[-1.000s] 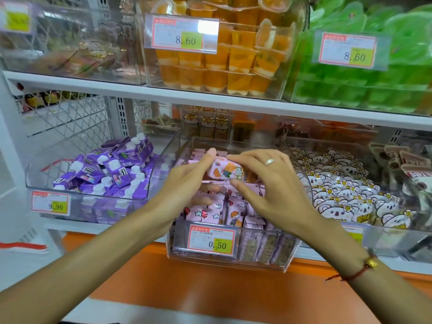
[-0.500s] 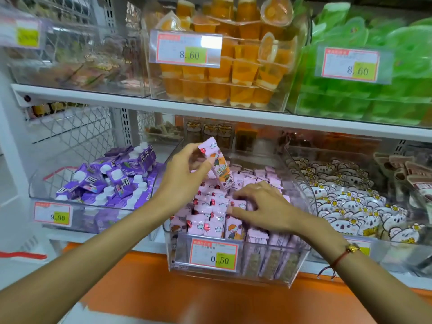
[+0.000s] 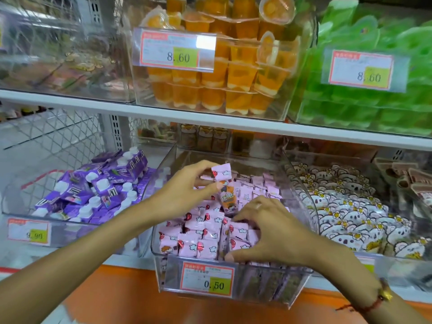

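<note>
Currently: slotting one packet into the clear bin [image 3: 261, 286] tagged 0.50. All places below are given from this bin.

Bin: front wall faces the camera. It is filled with rows of pink packets [image 3: 201, 244] standing on edge, tight at the front and looser toward the back.

Right hand [image 3: 273, 232]: over the bin's front right. Fingers are spread and bent, tips pressing on packet tops, thumb close to the front wall. It grips nothing.

Left hand [image 3: 184, 190]: above the bin's middle, thumb and fingers pinching the top end of the held packet [image 3: 226, 195].

Held packet: nearly upright, slightly tilted, lower end down among the middle rows.

Method notes (judgement):
- Part two rows with the right fingertips directly under the packet's lower end and hold that gap open.
- Lower the packet straight, printed face turned like its neighbours.
- The wrapper looks soft, so pushing from the top alone will likely buckle it. Shift the pinch lower before pressing.
- Release only once the top sits level with the row.
- Risk: neighbouring packets tip into the gap, so brace them with the right hand.
</note>
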A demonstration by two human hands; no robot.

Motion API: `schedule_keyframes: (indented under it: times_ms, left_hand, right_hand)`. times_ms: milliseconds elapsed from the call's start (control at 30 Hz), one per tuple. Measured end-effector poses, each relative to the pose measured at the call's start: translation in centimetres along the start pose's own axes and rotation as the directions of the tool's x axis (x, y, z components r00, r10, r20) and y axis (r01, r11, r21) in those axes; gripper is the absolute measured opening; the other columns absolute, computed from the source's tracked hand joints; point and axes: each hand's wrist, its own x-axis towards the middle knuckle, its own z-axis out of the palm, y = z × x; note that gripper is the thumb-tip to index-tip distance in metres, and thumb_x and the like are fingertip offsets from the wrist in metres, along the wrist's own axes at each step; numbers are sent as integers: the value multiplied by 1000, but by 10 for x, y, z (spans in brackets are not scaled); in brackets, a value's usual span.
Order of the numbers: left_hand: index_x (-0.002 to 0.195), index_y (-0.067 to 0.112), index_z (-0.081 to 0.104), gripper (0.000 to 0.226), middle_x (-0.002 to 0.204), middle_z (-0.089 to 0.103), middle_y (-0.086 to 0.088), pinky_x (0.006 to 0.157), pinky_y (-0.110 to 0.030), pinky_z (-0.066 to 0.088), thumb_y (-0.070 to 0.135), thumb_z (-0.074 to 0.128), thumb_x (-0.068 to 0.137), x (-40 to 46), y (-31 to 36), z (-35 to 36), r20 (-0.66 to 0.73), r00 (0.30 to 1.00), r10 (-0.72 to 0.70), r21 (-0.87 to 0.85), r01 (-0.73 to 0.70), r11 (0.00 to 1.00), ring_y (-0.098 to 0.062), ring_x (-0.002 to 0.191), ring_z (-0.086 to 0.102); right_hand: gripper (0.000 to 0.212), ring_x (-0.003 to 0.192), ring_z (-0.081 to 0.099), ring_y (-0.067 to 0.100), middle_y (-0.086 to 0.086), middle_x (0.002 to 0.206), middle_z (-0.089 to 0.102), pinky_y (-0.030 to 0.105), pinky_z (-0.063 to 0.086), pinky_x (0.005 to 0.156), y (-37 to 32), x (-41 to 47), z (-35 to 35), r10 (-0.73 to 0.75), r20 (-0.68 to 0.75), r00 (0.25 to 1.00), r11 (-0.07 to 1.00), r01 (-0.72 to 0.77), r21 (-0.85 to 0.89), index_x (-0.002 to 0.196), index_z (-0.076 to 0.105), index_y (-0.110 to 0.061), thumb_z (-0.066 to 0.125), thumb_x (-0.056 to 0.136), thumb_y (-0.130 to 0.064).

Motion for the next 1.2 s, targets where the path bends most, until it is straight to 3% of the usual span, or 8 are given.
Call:
schedule_keyframes:
  times_ms: [167,333,533,633,767,867,967,1200]
  left_hand:
    - [123,31,43,39,109,59,10,82,-25,51,32,62,89,8,-1,10,127,990,-56,399,1,917,-5,97,62]
    - [117,30,61,30,122,61,6,93,-39,44,44,52,92,20,-3,20,248,961,-123,773,-120,623,-18,115,50]
    - [123,31,57,32,130,55,12,97,-32,37,41,40,98,-9,-4,18,74,997,34,722,-77,688,-9,119,45]
    - [118,35,58,29,122,58,17,93,-34,44,44,41,97,-33,3,17,27,998,58,660,-62,748,-4,113,48]
    - [125,33,54,29,128,55,15,95,-37,43,35,42,98,-40,6,17,43,999,31,674,-52,737,-7,119,46]
    - [133,33,49,38,136,50,15,100,-36,39,42,40,97,-38,2,20,82,997,12,659,-63,749,-6,125,42]
    - [136,36,45,45,140,45,18,102,-28,34,53,38,94,-36,-6,24,175,984,-31,663,-95,743,-4,126,36]
    - [133,33,47,49,135,48,15,99,-27,33,55,48,90,-33,-10,24,145,989,-21,645,-78,760,-5,124,36]
  right_hand:
    - [84,112,35,7,-11,124,51,24,28,90,-5,-3,-3,-28,-3,1000,999,28,-25,128,53,-28,55,63,-81]
    - [70,105,40,2,-16,112,52,24,38,92,2,-10,-10,-15,14,1000,986,13,164,123,53,-37,62,65,-74]
    - [54,98,45,-2,-17,109,56,23,43,85,1,-15,-11,-9,-93,996,988,23,151,121,60,-34,60,76,-64]
    - [58,91,49,-2,-11,109,62,10,39,74,-5,-13,-7,3,-93,996,992,8,126,125,60,-27,60,78,-62]
    - [58,110,55,-3,-11,128,60,11,41,90,-17,-9,-1,17,-46,999,965,-4,260,129,57,-26,67,79,-53]
    - [51,93,54,-17,-18,116,64,3,41,82,-19,-11,-2,6,46,999,908,-25,418,125,59,-28,69,79,-48]
    - [23,77,65,9,-1,94,71,28,52,71,-12,-15,-12,15,87,996,862,-57,504,110,68,-25,58,92,-33]
    - [25,98,54,9,-5,117,63,23,37,76,2,12,-12,127,-170,977,979,-96,178,114,66,-24,56,92,-22]
